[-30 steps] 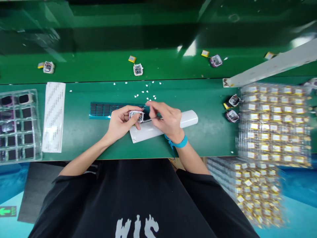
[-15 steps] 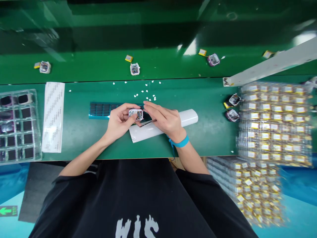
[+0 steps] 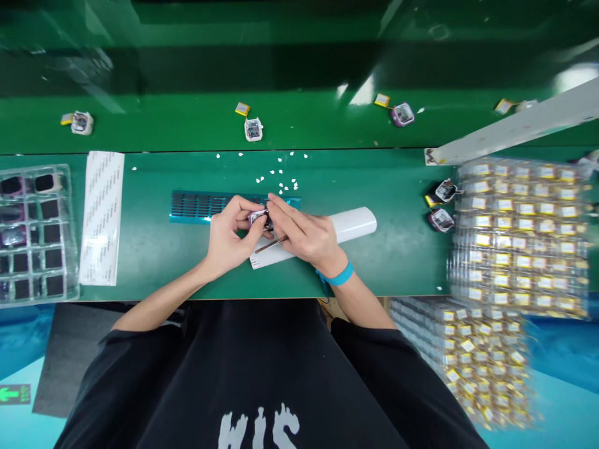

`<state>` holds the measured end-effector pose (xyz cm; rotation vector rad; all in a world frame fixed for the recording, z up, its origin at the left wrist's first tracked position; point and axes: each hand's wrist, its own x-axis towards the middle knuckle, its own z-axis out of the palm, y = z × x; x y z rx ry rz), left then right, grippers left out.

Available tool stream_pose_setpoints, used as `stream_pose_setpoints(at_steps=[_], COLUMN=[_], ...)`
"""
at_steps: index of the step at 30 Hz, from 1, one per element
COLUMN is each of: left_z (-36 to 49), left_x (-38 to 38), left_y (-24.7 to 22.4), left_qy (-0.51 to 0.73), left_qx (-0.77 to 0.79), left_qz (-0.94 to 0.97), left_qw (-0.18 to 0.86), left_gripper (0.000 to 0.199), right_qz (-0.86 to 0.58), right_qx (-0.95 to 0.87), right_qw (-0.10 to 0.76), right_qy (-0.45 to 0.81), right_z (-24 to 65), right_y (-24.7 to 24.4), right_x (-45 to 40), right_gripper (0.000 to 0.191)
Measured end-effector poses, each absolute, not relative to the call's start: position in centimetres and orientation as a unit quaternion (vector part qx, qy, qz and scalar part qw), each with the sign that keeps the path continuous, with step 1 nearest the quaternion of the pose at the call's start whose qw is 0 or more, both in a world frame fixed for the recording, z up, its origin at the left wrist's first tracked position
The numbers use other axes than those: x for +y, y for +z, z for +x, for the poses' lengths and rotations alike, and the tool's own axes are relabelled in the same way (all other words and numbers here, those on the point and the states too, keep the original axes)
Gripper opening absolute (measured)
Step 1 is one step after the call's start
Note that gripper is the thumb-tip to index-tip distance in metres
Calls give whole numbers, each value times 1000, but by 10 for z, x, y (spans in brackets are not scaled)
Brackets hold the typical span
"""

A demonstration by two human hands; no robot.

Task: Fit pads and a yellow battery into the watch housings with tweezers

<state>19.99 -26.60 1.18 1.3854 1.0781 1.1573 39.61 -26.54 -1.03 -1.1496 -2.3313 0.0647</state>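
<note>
Between thumb and fingers my left hand (image 3: 233,236) grips a small smartwatch case (image 3: 257,216), its open side with electronics partly hidden by my fingers. My right hand (image 3: 306,232) presses its fingertips to the right side of that case. Tucked in the same hand is a pair of tweezers (image 3: 271,245), pointing left and down. Under both hands lie a white rolled sheet (image 3: 354,223) and, behind it, a blue strip with rows of black pieces (image 3: 201,206). A blue band (image 3: 340,274) circles my right wrist.
At left are a clear tray of watch cases (image 3: 35,234) and a white label sheet (image 3: 102,218). Stacked trays of yellow batteries (image 3: 519,237) stand right, beside opened cases (image 3: 440,219). Small white stickers (image 3: 281,171) dot the mat. More cases (image 3: 253,129) lie behind, near a slanted white bar (image 3: 515,125).
The right hand has moved left against the case, covering more of it. The case is now tilted in my left fingers, and the tweezers have shifted down and left.
</note>
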Motion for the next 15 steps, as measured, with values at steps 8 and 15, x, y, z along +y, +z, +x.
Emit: stream_pose_setpoints(at_steps=[8,15], left_z=[198,197], left_x=[-264,-267], left_y=[13,15], left_qy=[491,466], left_qx=[453,466], left_qz=[593,624], left_qw=[450,421], left_gripper=[17,13], right_qz=[-436,-499], right_qx=[-792,-607], right_qw=[398,434], right_qy=[158,441], right_z=[386,375], right_y=[5,17], right_x=[-262,-258], right_gripper=[29,33])
